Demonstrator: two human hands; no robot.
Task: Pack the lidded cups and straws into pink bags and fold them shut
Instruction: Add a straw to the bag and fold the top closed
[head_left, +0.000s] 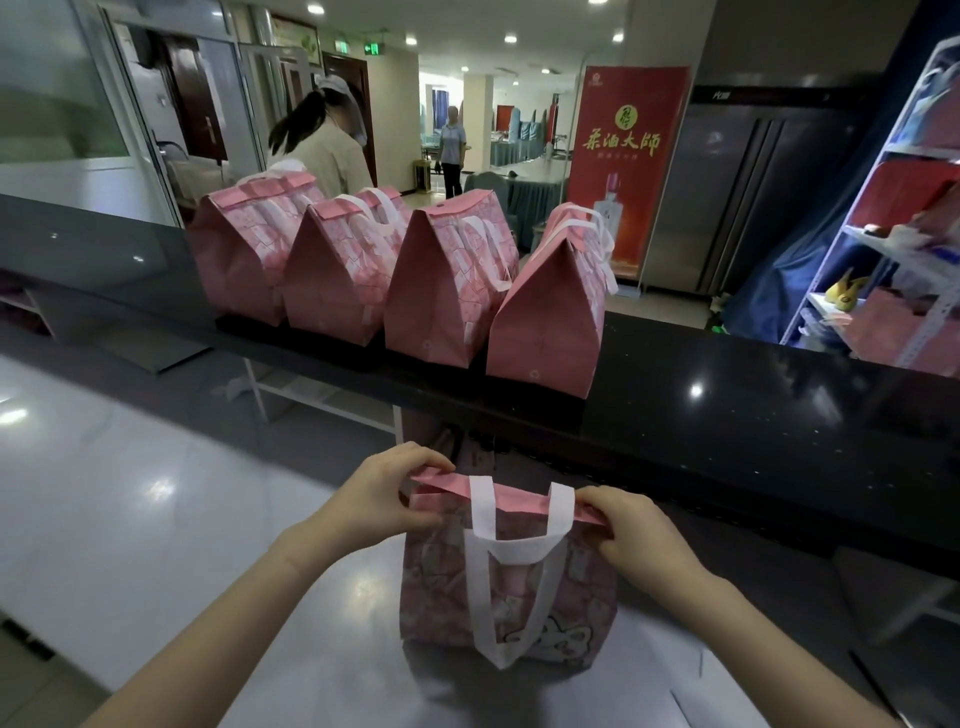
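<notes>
A pink bag (511, 597) stands upright on the grey desk (156, 519), directly in front of the person and between the two forearms. Its top flap (514, 500) is folded over along the whole width, and what is inside the bag cannot be seen. The left hand (384, 493) pinches the left end of this flap with curled fingers and thumb, and the right hand (631, 530) pinches the right end in the same way. The white handle (519, 548) hangs down over the near side of the bag. Behind it, on the higher black desk (727, 415), four closed pink bags (441, 291) stand in a row, side by side, each with the top folded shut. Further back a red banner (623, 166) stands on the floor, and a person (324, 145) is behind the row of bags.
</notes>
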